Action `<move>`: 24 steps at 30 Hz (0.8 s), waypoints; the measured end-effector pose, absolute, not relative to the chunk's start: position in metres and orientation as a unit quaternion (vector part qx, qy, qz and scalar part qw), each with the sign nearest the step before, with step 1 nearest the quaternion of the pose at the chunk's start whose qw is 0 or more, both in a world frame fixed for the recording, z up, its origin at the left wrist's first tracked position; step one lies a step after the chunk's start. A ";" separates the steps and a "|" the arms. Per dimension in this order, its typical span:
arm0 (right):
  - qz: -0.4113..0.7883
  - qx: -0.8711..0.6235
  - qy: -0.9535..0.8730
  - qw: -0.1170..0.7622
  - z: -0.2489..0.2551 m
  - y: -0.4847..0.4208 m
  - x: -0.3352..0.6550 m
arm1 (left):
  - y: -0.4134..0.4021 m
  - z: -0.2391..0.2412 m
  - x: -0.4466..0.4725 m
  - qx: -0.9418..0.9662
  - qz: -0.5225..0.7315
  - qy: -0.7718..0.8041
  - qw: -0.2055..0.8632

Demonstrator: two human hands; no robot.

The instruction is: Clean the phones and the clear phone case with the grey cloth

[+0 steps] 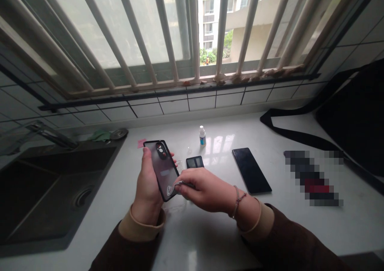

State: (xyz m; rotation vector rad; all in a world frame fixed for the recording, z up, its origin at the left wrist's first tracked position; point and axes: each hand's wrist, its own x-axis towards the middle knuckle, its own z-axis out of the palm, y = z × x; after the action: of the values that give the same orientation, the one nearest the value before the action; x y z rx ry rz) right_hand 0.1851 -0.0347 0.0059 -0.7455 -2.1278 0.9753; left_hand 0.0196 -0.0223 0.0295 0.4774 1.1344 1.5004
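My left hand (146,185) holds a phone case (161,168), its fingers behind and its thumb along the left edge. The case has a see-through smoky back, a black rim and an oval camera opening, and is tilted up. My right hand (207,189) pinches a thin, pale grey looped cord or strip (170,190) at the case's lower right corner; its exact kind is unclear. Just behind the right hand lies a small dark device (195,162) with a glossy face, partly hidden. Clear plastic pieces (175,207) lie under the hands.
A small white-capped bottle (203,138) stands behind the hands. To the right lie a black phone (251,171) and a blurred-out item (312,179), near a black bag (354,115) with a strap. At left are a dark sink (36,231), a faucet (49,133) and pink paper (141,143).
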 end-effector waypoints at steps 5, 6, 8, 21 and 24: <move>0.494 -0.254 -0.710 0.433 0.007 -0.033 0.187 | -0.022 0.026 0.017 0.213 0.613 0.463 0.603; 0.513 -0.250 -0.685 0.452 0.007 -0.032 0.188 | -0.023 0.025 0.016 0.214 0.597 0.454 0.626; 0.541 -0.240 -0.652 0.474 0.008 -0.030 0.191 | -0.024 0.025 0.015 0.215 0.573 0.437 0.659; 0.456 -0.365 -0.694 0.421 -0.001 -0.020 0.188 | -0.029 0.006 0.022 0.298 0.596 0.391 0.635; 0.432 -0.392 -0.694 0.421 0.004 -0.020 0.190 | -0.025 -0.003 0.021 0.314 0.577 0.411 0.632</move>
State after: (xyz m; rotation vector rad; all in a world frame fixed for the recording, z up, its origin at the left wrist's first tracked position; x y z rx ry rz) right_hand 0.1896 -0.0202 0.0037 -0.9818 -1.7389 1.0829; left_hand 0.0210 -0.0254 -0.0034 0.7186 0.9403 1.3195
